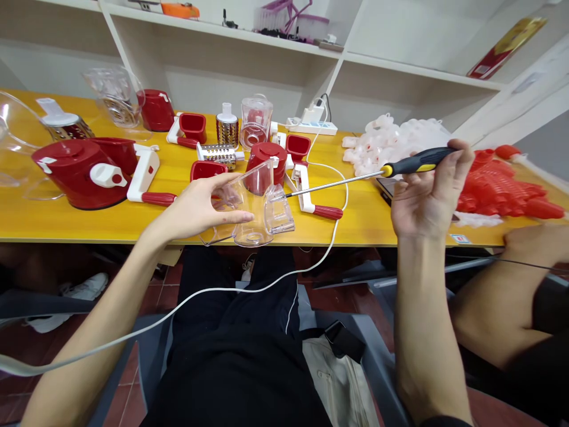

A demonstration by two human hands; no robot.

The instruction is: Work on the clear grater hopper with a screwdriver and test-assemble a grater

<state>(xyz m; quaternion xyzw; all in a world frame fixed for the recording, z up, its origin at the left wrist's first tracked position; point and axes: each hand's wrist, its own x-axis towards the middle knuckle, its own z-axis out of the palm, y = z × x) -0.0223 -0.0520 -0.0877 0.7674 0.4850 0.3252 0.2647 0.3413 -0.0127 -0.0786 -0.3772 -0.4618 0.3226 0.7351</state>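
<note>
My left hand [208, 207] grips a clear plastic housing [255, 204] above the table's front edge, thumb across its near side. In my right hand [429, 190] is a screwdriver [415, 163] with a black and yellow handle, held by its end. Its long metal shaft points left, and the tip meets the right side of the clear housing; whether a screw sits there is too small to tell. Behind the housing stands a red grater base [269, 160]. A white crank with a red handle [326, 212] lies just right of it.
On the yellow table [364, 228] lie a large red grater body [84, 172], metal grating drums [227, 127], a pile of white plastic parts [391, 142] and red handles [498, 190]. A white cable [267, 287] loops across my lap. Another person's arm [507, 302] rests at the right.
</note>
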